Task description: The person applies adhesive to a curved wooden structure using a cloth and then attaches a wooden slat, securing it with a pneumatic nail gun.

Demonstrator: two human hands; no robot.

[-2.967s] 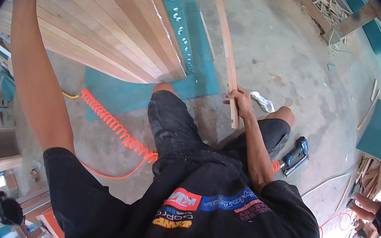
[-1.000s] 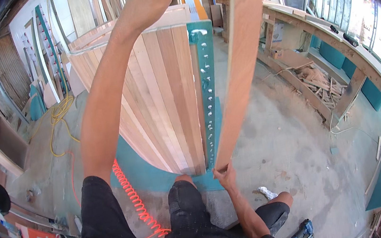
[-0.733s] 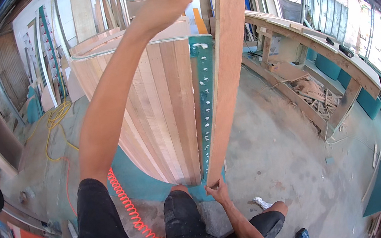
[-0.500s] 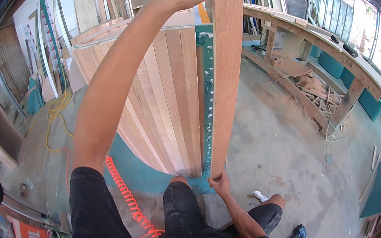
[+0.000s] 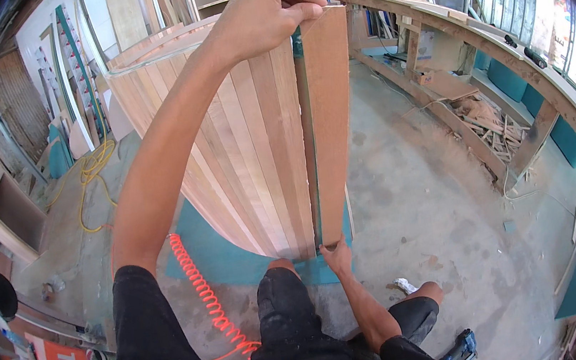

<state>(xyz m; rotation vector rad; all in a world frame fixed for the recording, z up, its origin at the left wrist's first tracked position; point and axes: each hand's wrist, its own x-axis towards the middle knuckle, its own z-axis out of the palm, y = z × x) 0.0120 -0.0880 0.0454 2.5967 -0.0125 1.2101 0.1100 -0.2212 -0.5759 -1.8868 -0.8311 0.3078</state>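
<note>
My left hand (image 5: 274, 10) pinches the far top end of a long reddish-brown wooden strip (image 5: 331, 117). At the strip's near lower end, my right hand (image 5: 337, 257) grips its edge. The strip stands along the side of a curved piece clad in narrow wooden slats (image 5: 246, 135), covering most of a green strip (image 5: 297, 53) there. Only a dark narrow gap shows between the strip and the last slat. Below the slatted piece lies a green curved base panel (image 5: 199, 245).
An orange coiled air hose (image 5: 205, 294) runs beside my left knee. A nail gun (image 5: 460, 351) lies on the floor at lower right. To the right stands a long wooden workbench (image 5: 463, 25) with wood scraps (image 5: 486, 123) underneath. A yellow hose (image 5: 90, 175) lies at left.
Both hands have brought the wooden strip leftward against the slatted piece. The green strip with white glue dabs, visible before, is now mostly covered.
</note>
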